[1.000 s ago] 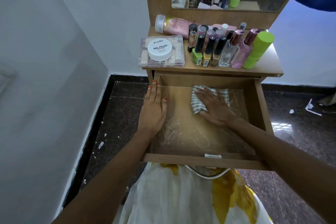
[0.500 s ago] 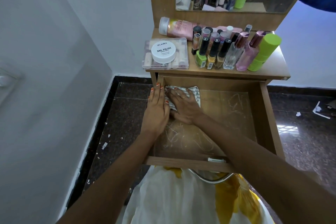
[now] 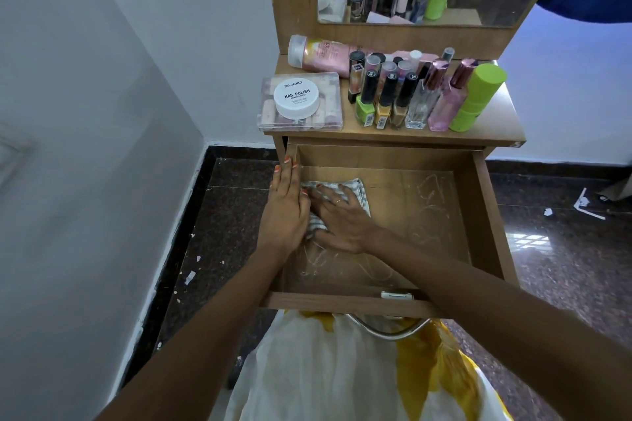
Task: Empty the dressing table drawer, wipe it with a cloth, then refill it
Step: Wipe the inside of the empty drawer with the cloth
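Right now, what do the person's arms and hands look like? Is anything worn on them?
Both forearms are bare, with no sleeves, watch or bracelets in view. The left hand has orange-painted nails. The right hand has painted nails too, and a thin ring on one finger.

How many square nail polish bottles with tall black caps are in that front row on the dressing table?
3, side by side in front: a lime green bottle, a yellow bottle right of it, then a golden bottle. The taller tubes behind could hide more.
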{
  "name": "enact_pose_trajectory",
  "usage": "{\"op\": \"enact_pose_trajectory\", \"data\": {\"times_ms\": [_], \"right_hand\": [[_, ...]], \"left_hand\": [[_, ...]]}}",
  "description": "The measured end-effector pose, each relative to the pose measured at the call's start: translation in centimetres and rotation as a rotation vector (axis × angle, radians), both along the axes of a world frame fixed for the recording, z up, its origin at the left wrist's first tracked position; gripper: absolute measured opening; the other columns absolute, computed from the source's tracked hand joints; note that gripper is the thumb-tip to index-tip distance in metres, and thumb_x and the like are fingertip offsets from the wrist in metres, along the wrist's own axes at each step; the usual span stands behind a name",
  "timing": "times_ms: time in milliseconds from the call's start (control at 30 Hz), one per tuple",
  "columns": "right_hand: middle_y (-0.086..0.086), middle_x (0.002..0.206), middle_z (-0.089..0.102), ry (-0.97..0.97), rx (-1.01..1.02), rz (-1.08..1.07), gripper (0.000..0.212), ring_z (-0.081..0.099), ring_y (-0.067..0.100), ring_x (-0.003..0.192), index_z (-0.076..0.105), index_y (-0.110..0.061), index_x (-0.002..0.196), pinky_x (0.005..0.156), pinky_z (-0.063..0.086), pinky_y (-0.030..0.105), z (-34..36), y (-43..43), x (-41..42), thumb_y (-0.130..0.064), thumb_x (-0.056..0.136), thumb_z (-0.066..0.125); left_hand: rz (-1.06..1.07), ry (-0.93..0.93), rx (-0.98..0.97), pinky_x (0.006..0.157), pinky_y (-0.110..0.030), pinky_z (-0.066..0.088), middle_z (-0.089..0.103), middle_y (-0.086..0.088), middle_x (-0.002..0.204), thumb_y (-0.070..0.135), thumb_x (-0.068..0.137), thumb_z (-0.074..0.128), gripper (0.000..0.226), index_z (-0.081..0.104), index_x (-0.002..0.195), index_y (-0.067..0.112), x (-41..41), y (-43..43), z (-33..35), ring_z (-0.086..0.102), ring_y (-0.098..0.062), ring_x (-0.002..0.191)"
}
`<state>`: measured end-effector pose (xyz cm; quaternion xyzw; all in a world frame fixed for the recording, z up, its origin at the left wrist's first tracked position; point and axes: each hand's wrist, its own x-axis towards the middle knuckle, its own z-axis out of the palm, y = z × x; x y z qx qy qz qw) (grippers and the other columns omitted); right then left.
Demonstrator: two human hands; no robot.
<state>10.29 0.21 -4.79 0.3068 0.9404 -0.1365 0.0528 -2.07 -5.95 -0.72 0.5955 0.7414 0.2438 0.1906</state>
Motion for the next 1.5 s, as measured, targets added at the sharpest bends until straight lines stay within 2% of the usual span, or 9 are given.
{"op": "enact_pose_trajectory", "data": {"times_ms": [167,267,433,533,700,900,1033,1233,1500], "right_hand": [[0.001,0.156,0.013,0.028,0.009,-0.011,0.091,0.006,0.018,0.145,0.012,-0.017,0.146,0.116,-0.001,0.046,-0.4,1.0,-0.4,-0.058,0.066,0.001],[-0.001,0.157,0.010,0.015,0.000,-0.091,0.078,0.003,0.015,0.145,0.010,-0.019,0.147,0.116,-0.003,0.044,-0.3,2.5,-1.1,-0.058,0.079,0.011],[-0.004,0.156,0.013,0.038,0.011,-0.113,0.097,0.007,0.012,0.145,0.013,-0.021,0.146,0.116,-0.004,0.041,-0.1,3.2,-1.1,-0.060,0.060,-0.004],[-0.006,0.156,0.011,0.050,0.002,-0.121,0.095,0.005,0.012,0.145,0.012,-0.024,0.146,0.116,-0.004,0.041,-0.1,3.3,0.2,-0.061,0.060,-0.003],[-0.006,0.156,0.011,0.014,0.011,-0.176,0.093,0.004,0.012,0.145,0.012,-0.026,0.146,0.116,-0.004,0.043,-0.1,4.1,5.2,-0.064,0.062,-0.002],[-0.010,0.157,0.005,-0.026,-0.058,-0.341,0.090,-0.001,0.012,0.145,0.008,-0.030,0.146,0.115,-0.007,0.047,0.2,4.6,11.1,-0.066,0.064,0.004],[-0.008,0.157,-0.002,-0.007,-0.169,-0.465,0.077,-0.008,0.015,0.145,0.003,-0.028,0.146,0.117,-0.003,0.050,0.9,3.9,12.7,-0.055,0.076,0.018],[-0.002,0.155,-0.021,-0.199,-0.146,-0.478,0.068,-0.023,0.025,0.142,-0.015,-0.021,0.145,0.112,-0.010,0.056,1.1,2.6,10.0,-0.048,0.096,0.024],[0.009,0.156,-0.013,-0.254,-0.063,-0.438,0.061,-0.012,0.037,0.142,-0.004,-0.029,0.146,0.112,-0.001,0.060,1.4,1.3,5.5,-0.048,0.096,0.024]], "left_hand": [[-0.002,0.007,-0.003,0.120,-0.031,0.005,-0.002,-0.002,0.157,0.014,0.098,0.028,0.052,0.008,0.147,0.010,0.0,0.1,-0.1,-0.008,-0.013,0.143],[-0.005,0.017,0.014,0.116,-0.023,-0.002,-0.001,-0.002,0.157,0.015,0.099,0.027,0.052,0.009,0.147,0.010,0.0,0.1,-0.1,-0.009,-0.008,0.140],[-0.009,0.100,-0.001,0.113,-0.022,-0.007,0.001,-0.005,0.157,0.019,0.099,0.024,0.051,0.008,0.147,0.008,-0.1,0.2,-0.2,-0.005,-0.016,0.144],[-0.007,0.142,-0.012,0.113,-0.024,-0.007,0.003,-0.005,0.157,0.028,0.093,0.015,0.057,0.008,0.146,0.008,0.1,0.0,0.0,-0.003,-0.018,0.145],[0.009,0.171,-0.028,0.112,-0.024,-0.011,-0.002,-0.004,0.157,0.018,0.099,0.026,0.052,0.006,0.146,0.009,0.1,0.0,-0.3,-0.007,-0.016,0.145],[-0.008,0.203,-0.030,0.113,-0.026,-0.009,0.000,-0.005,0.157,0.029,0.091,0.013,0.059,0.006,0.146,0.008,0.1,-0.1,-0.5,-0.006,-0.017,0.145],[-0.010,0.208,-0.025,0.114,-0.028,-0.008,0.001,-0.006,0.157,0.030,0.088,0.012,0.062,0.007,0.145,0.007,0.2,-0.1,-0.4,-0.005,-0.018,0.145],[0.007,0.208,-0.021,0.116,-0.029,-0.007,0.000,-0.007,0.157,0.018,0.099,0.026,0.052,0.005,0.145,0.007,0.3,-0.1,-0.2,-0.006,-0.019,0.145],[0.014,0.189,-0.013,0.116,-0.029,-0.005,0.002,-0.006,0.157,0.017,0.099,0.027,0.052,0.007,0.146,0.008,0.4,-0.1,0.0,-0.004,-0.019,0.145]]}}
